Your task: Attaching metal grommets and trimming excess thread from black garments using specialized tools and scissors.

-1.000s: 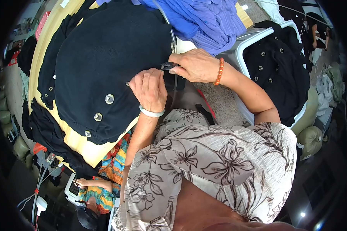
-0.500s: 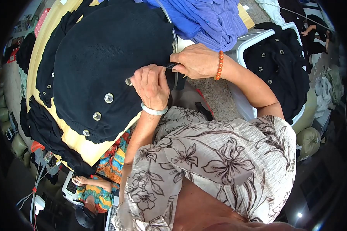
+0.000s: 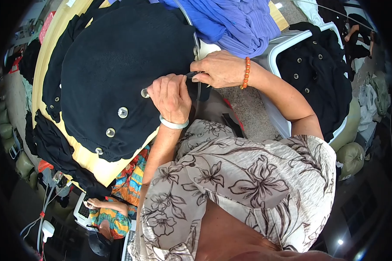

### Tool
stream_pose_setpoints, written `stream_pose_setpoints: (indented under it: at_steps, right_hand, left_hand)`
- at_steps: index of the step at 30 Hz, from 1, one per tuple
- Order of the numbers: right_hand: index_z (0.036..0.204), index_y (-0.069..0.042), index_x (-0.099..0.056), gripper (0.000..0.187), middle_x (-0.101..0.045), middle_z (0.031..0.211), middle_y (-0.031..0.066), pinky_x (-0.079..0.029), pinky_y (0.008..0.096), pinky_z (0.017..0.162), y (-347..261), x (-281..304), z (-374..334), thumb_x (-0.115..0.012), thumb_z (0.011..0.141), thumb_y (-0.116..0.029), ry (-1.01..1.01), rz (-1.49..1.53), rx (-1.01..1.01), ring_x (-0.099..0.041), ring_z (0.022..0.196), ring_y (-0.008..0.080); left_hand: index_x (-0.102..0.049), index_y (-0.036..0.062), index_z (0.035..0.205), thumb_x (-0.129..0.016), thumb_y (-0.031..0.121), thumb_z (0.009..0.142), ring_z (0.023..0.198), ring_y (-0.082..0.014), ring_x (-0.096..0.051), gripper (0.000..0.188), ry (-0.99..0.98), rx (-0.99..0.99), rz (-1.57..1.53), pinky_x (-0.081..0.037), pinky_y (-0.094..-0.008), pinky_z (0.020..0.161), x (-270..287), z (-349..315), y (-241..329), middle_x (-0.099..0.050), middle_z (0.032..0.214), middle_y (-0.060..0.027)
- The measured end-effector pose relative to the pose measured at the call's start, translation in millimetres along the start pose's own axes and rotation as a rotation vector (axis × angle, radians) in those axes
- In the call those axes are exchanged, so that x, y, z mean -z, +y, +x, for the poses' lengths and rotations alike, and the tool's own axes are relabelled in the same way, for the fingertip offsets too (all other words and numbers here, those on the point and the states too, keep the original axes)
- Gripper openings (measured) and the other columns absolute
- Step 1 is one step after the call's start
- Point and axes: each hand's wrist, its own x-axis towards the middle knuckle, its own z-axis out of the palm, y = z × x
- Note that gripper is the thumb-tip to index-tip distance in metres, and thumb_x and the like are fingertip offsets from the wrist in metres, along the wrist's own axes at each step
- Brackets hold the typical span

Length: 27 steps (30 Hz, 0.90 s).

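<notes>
A large black knit garment point(image 3: 117, 65) with shiny round buttons down its front lies spread in front of me. My left hand point(image 3: 169, 98), with a pale bangle at the wrist, is closed on the garment's right edge, beside one of the buttons point(image 3: 123, 112). Close to its right, my right hand point(image 3: 217, 69), wearing an orange bead bracelet, pinches a narrow black strip of the same edge. The strip is stretched between my two thumbs. What lies inside the curled fingers is hidden.
Purple-blue cloth point(image 3: 244, 26) is heaped at the far side. A white bin point(image 3: 274, 56) on the right holds black buttoned garments. More black cloth point(image 3: 61, 152) hangs over the wooden table point(image 3: 96, 163). At lower left sits a person in a colourful shirt point(image 3: 113, 222).
The view has shifted slightly. Both hands keep nearly the same place and grip on the garment's edge, with the right one moving only a little.
</notes>
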Motion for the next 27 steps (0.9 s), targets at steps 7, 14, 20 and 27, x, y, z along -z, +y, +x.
stream_pose_setpoints:
  at_steps: [7,14,20,27]
  right_hand:
    - [0.093,-0.003,-0.059,0.026,-0.058,0.067,0.0205,-0.043,0.0505,0.065,3,-9,-3,-0.057,0.095,-0.03,0.09,0.045,0.035,-0.06,0.072,0.0421]
    - [0.093,-0.004,-0.057,0.025,-0.057,0.065,0.0197,-0.042,0.0501,0.063,3,-14,-9,-0.059,0.093,-0.029,0.112,0.126,0.022,-0.059,0.07,0.0407]
    - [0.095,-0.004,-0.056,0.025,-0.06,0.067,0.0194,-0.044,0.0492,0.064,-1,-15,-4,-0.058,0.094,-0.029,0.157,0.024,0.026,-0.061,0.072,0.0405]
    - [0.093,-0.004,-0.056,0.025,-0.06,0.067,0.0187,-0.044,0.05,0.064,-7,-13,-3,-0.058,0.094,-0.028,0.144,-0.005,0.01,-0.062,0.071,0.0403]
  left_hand:
    - [-0.063,0.007,0.084,-0.075,0.001,0.077,0.075,-0.0244,-0.058,0.015,0.035,-0.024,-0.065,-0.04,-0.0358,0.071,0,-2,-2,-0.064,0.08,-0.0061]
    - [-0.063,0.0074,0.085,-0.075,0.001,0.077,0.077,-0.0249,-0.058,0.016,0.035,-0.032,-0.065,-0.041,-0.0362,0.072,0,-4,-3,-0.065,0.082,-0.0061]
    - [-0.064,0.0073,0.086,-0.075,0.001,0.076,0.079,-0.0243,-0.06,0.016,0.057,-0.072,-0.035,-0.041,-0.0362,0.072,-2,-8,-4,-0.065,0.084,-0.0057]
    - [-0.065,0.0071,0.086,-0.075,-0.001,0.074,0.08,-0.0241,-0.06,0.018,0.066,-0.092,-0.034,-0.041,-0.0362,0.073,-3,-11,-6,-0.064,0.084,-0.0055]
